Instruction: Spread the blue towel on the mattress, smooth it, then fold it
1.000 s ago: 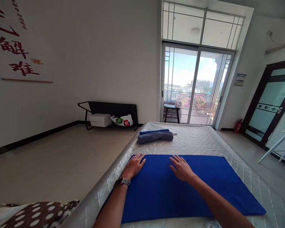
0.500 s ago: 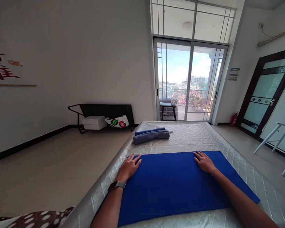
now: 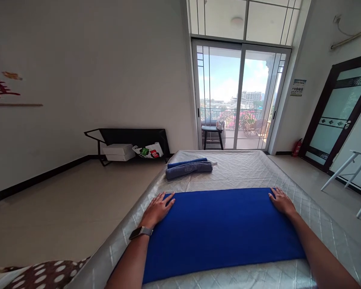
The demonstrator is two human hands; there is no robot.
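Observation:
A blue cloth, perhaps a towel [image 3: 219, 233], lies spread flat across the mattress [image 3: 237, 170]. At its far left corner rests my left hand [image 3: 158, 208], palm down with fingers apart and a watch [image 3: 140, 233] on the wrist. My right hand [image 3: 282, 201] lies flat on the far right corner, fingers stretched out. Neither hand grips anything. Beyond the cloth are two rolled towels, a grey-blue one [image 3: 188, 170] in front and a bright blue one [image 3: 186, 161] behind it. My forearms cover parts of the cloth's side edges.
A black rack [image 3: 132, 138] with white boxes [image 3: 118, 152] and a printed bag [image 3: 149, 151] stands by the left wall. Glass sliding doors [image 3: 239, 96] are beyond the mattress. On the right are a white-legged table [image 3: 339, 170] and a fire extinguisher [image 3: 296, 147]. Dotted brown fabric [image 3: 48, 275] lies lower left.
My right hand has slid right to the cloth's far right corner. My left hand stays at the left corner. The view has tilted slightly.

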